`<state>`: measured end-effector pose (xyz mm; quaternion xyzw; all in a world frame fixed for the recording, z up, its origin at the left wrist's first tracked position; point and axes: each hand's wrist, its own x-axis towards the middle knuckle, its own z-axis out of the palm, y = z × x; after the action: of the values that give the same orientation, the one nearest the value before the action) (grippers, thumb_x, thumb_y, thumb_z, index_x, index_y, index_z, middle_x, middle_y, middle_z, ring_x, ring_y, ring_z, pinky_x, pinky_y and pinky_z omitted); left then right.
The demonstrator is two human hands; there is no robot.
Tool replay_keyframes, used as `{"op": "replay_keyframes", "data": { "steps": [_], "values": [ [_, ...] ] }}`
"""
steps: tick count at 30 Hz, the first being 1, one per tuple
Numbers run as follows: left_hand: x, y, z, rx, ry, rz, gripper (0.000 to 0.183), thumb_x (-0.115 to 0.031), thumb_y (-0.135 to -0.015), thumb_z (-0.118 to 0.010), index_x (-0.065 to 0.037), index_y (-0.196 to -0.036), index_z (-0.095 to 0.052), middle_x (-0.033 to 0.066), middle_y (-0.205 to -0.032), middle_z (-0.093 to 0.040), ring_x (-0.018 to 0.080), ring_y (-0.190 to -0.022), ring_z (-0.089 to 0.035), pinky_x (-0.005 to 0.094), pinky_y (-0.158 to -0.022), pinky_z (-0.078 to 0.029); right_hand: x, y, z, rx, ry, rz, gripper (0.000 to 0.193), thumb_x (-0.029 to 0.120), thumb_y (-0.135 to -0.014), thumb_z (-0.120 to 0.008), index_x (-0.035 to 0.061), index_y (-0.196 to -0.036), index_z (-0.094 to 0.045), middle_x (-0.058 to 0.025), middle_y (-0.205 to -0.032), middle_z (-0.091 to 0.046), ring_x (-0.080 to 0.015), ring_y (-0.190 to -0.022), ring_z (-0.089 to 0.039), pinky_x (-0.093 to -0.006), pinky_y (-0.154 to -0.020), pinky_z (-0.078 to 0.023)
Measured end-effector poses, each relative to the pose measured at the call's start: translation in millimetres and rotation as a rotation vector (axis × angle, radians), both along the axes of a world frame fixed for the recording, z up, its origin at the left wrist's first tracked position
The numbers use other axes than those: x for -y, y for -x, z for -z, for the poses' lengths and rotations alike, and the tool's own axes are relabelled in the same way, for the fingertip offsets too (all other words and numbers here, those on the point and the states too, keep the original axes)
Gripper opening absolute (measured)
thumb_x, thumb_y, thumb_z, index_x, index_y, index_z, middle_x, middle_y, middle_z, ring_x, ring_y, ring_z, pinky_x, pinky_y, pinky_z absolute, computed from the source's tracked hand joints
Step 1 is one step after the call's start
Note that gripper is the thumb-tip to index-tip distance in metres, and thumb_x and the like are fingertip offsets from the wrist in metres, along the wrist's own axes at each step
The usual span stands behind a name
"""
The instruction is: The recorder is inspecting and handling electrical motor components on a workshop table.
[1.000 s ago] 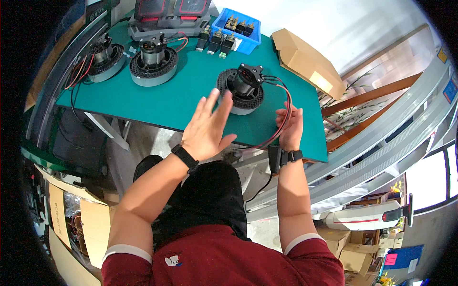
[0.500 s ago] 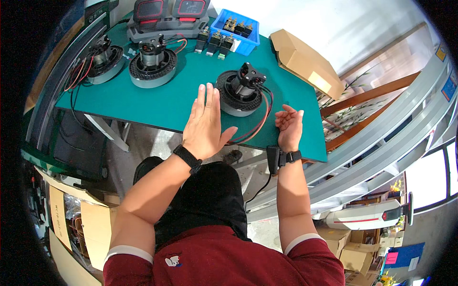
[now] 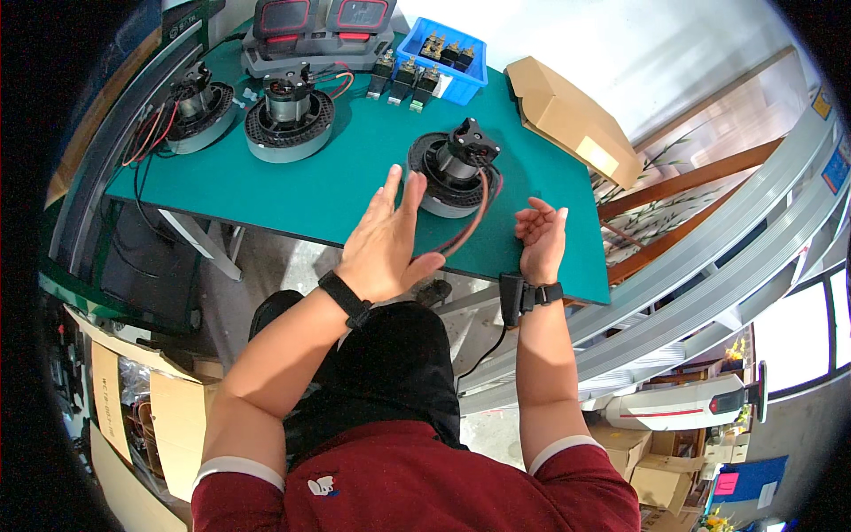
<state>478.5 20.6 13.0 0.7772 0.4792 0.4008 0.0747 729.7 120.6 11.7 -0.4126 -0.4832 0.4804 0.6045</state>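
A round motor unit (image 3: 450,173) with a grey rim, black top and brown-red wires (image 3: 479,213) sits on the green table near its right front. My left hand (image 3: 383,239) is held just left of it, fingers stretched and thumb apart, holding nothing. The wires run close by its thumb; whether they touch I cannot tell. To the right of the motor unit is my right hand (image 3: 541,235), palm turned inward, fingers loosely bent and apart, with nothing in it. Both wrists wear black straps.
Two similar motor units (image 3: 288,120) (image 3: 199,115) stand at the table's left. Behind are a grey-black twin-dock device (image 3: 315,44), small black relay-like blocks (image 3: 403,82) and a blue bin (image 3: 465,84) holding more. A cardboard piece (image 3: 576,120) lies at the right edge, beside a metal ladder-like frame (image 3: 709,257).
My left hand has turned at the wrist, its fingers now spread apart and angled more toward the motor unit. My right hand has barely moved. The view has shifted slightly.
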Motion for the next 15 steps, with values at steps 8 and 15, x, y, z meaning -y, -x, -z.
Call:
{"op": "replay_keyframes", "data": {
  "steps": [8,15],
  "values": [
    [-13,22,17,0.457,-0.079,0.172,0.080,-0.004,-0.081,-0.059,-0.001,-0.142,-0.007,0.0202,-0.126,-0.046,0.0305,-0.120,-0.043,0.0369,-0.099,-0.033,7,12,-3,0.301,-0.079,-0.017,0.054,0.045,-0.096,-0.028,0.0001,-0.105,-0.057,-0.0067,-0.081,-0.061,-0.0114,-0.064,-0.050,-0.0245,-0.058,-0.040],
    [33,31,12,0.859,0.454,0.329,0.074,-0.004,-0.081,-0.062,-0.005,-0.140,-0.018,0.0024,-0.079,-0.054,0.0093,-0.074,-0.052,0.0216,-0.068,-0.040,11,18,-6,0.513,-0.227,-0.103,0.048,0.040,-0.096,-0.030,0.0013,-0.112,-0.054,-0.0078,-0.097,-0.060,-0.0108,-0.072,-0.052,-0.0236,-0.062,-0.041]
  ]
}}
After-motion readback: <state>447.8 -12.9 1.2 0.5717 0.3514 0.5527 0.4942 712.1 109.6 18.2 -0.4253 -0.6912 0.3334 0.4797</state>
